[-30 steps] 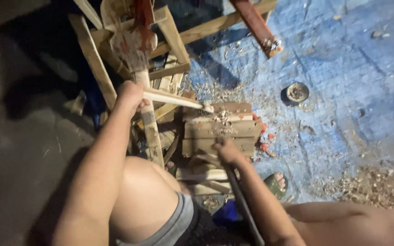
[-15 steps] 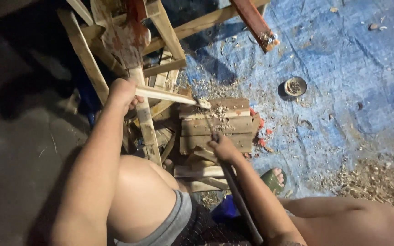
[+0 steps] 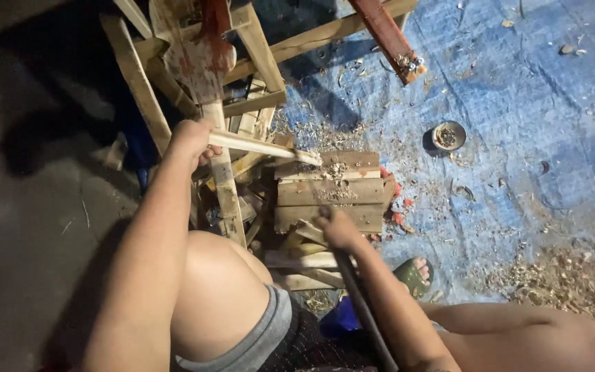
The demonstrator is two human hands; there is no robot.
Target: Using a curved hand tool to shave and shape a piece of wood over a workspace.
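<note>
My left hand (image 3: 193, 140) grips the near end of a thin pale wooden stick (image 3: 263, 147), whose far tip rests on a stack of short wooden planks (image 3: 328, 191) strewn with shavings. My right hand (image 3: 337, 227) is closed around the handle of a long dark tool (image 3: 363, 306) that runs back along my forearm; its working end is hidden by the hand at the planks' near edge. My bare left knee (image 3: 218, 289) fills the lower middle.
A rough wooden frame with slats (image 3: 146, 89) stands behind the planks. A blue tarp (image 3: 518, 117) covers the ground on the right, with wood shavings (image 3: 566, 275), a small round tin (image 3: 448, 135) and a red-brown bar (image 3: 388, 38). A foot in a green sandal (image 3: 414, 274) shows below.
The view has shifted slightly; my right hand has stayed at the planks' near edge and my left hand still holds the stick in the same place.
</note>
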